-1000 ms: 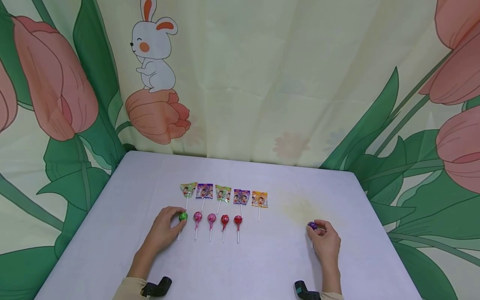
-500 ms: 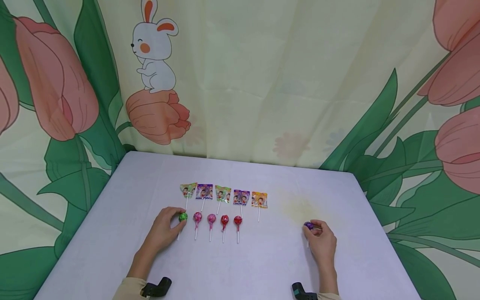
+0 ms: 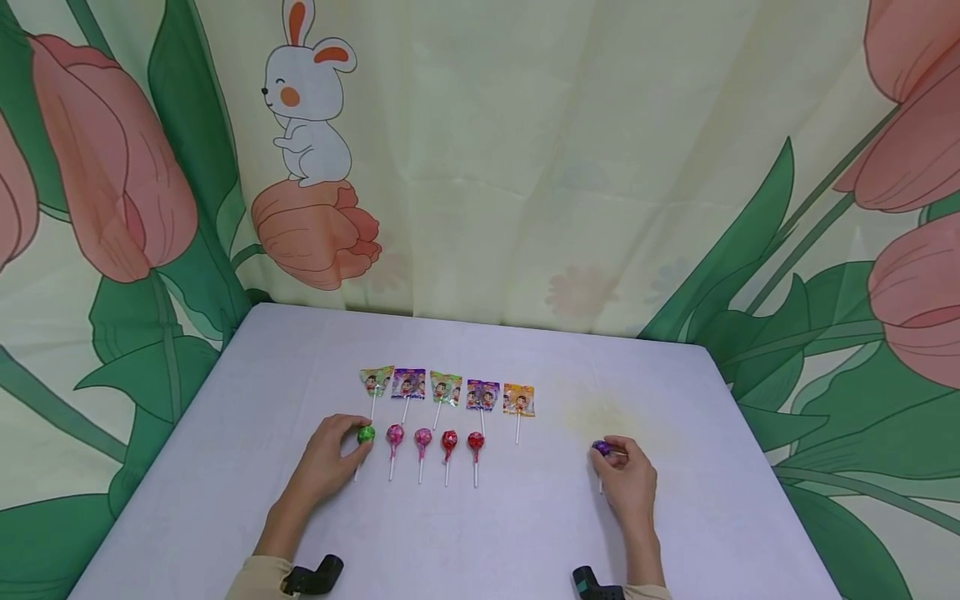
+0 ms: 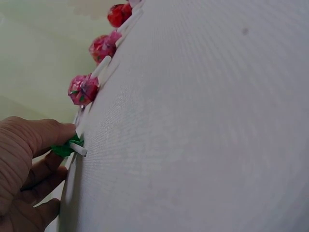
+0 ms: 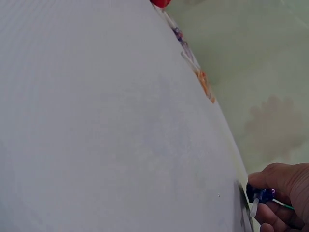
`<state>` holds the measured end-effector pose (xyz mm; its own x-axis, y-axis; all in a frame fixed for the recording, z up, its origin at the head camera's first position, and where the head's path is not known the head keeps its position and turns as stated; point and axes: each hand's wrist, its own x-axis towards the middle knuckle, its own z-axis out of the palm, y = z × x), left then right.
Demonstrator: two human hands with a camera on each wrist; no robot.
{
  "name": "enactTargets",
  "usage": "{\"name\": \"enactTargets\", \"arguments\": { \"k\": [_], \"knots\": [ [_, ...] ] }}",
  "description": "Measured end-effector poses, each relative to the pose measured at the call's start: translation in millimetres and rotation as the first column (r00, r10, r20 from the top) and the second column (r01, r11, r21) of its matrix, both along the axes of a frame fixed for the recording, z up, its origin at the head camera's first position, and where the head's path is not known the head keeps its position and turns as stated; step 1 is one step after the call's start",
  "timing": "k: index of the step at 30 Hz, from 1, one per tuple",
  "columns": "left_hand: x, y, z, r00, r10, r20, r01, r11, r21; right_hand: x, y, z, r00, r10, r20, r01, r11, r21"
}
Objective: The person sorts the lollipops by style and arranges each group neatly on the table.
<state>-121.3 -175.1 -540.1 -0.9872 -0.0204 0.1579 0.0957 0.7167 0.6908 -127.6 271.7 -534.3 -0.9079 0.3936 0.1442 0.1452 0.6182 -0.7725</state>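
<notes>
At the left end of the near row, my left hand (image 3: 326,458) pinches a green-wrapped lollipop (image 3: 366,434) between thumb and finger. Its white stick (image 4: 78,149) points toward the camera in the left wrist view. On the right side of the table, my right hand (image 3: 632,479) grips a purple-wrapped lollipop (image 3: 601,447), its stick hanging downward. A thin green line shows beside the purple wrapper (image 5: 260,194) in the right wrist view. Right of the green one lie two pink lollipops, one (image 3: 395,434) nearest it, then two red lollipops, the last (image 3: 476,442) at the row's right end.
Behind them runs a row of flat-bagged lollipops: green (image 3: 377,381), purple (image 3: 409,382), green (image 3: 446,387), purple (image 3: 483,393) and orange (image 3: 519,399). A white cloth covers the table (image 3: 525,533). A printed curtain (image 3: 525,167) hangs behind its far edge.
My right hand has moved left with the purple lollipop, toward the rows. The left hand stays on the green lollipop, and the rows lie as before.
</notes>
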Motion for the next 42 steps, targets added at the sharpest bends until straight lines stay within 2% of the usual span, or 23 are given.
{"name": "enactTargets", "arguments": {
  "k": [27,42],
  "knots": [
    [-0.3,-0.4,-0.3,1.000,0.008,0.000,-0.008,1.000,0.003,-4.5,-40.0,-0.3,0.995,0.102,0.019,-0.101,0.994,-0.045],
    [0.8,0.2,0.9,1.000,-0.002,-0.012,0.002,1.000,0.001,-4.5,-57.3,-2.1,0.989,0.146,-0.033,-0.148,0.987,-0.059]
  ]
}}
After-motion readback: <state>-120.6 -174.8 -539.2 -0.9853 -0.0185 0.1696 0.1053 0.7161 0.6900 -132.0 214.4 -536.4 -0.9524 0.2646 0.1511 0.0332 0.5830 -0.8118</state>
